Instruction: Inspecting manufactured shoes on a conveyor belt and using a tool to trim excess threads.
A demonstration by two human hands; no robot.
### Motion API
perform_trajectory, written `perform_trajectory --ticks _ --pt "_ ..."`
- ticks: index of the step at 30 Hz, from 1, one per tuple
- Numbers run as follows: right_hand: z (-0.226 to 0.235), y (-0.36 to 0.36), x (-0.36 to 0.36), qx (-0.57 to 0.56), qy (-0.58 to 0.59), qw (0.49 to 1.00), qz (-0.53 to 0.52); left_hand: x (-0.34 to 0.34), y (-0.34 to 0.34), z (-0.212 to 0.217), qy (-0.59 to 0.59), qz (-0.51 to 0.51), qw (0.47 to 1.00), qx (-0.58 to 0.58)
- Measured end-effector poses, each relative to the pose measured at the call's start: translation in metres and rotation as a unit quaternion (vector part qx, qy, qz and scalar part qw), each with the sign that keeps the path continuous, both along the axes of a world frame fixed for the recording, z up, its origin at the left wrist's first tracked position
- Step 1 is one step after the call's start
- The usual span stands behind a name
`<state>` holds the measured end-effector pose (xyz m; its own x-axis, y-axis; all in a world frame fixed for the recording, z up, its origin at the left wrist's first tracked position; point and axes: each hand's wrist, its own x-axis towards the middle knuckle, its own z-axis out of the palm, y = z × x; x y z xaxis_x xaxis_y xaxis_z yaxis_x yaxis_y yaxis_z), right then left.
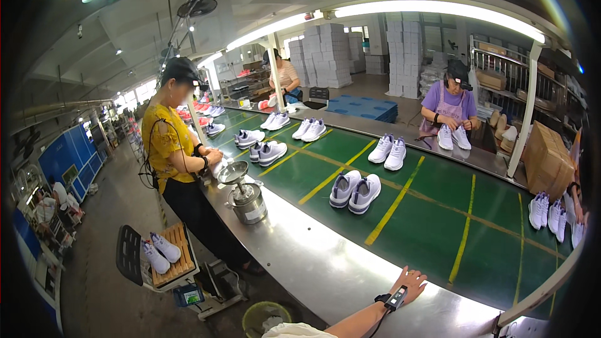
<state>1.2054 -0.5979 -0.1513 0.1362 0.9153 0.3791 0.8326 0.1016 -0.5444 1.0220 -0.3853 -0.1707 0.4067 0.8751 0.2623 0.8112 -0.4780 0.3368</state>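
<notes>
My left hand reaches in from the lower edge and rests at the border of the metal worktop and the green conveyor belt. Its fingers are stretched out and apart, holding nothing. A small dark device is strapped around its wrist. My right hand is out of view. Nearest on the belt stands a pair of white and purple sneakers, with another white pair behind it. Part of a white shoe shows at the lower right.
On the worktop stands a steel pot-like device with a dish above. A co-worker in yellow stands left; another in purple handles sneakers across the belt. A stool holds shoes. A bin stands below. A post rises right.
</notes>
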Motion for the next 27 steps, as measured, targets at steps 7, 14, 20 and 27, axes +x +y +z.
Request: perform_trajectory --ticks 7,14,20,27 --pt "0.001 0.0 0.001 0.004 -0.01 1.0 0.001 -0.001 0.0 -0.004 -0.007 0.004 1.0 0.012" --pt "0.006 0.0 -0.002 0.008 -0.004 1.0 0.004 0.001 0.0 -0.004 -0.024 0.006 0.999 0.028" --pt "0.004 -0.003 0.0 -0.003 0.005 1.0 -0.001 0.001 0.001 -0.002 0.002 0.002 1.0 0.004" --pt "0.005 -0.001 0.0 0.002 0.009 1.0 -0.004 0.0 -0.001 0.008 0.02 -0.001 1.0 -0.022"
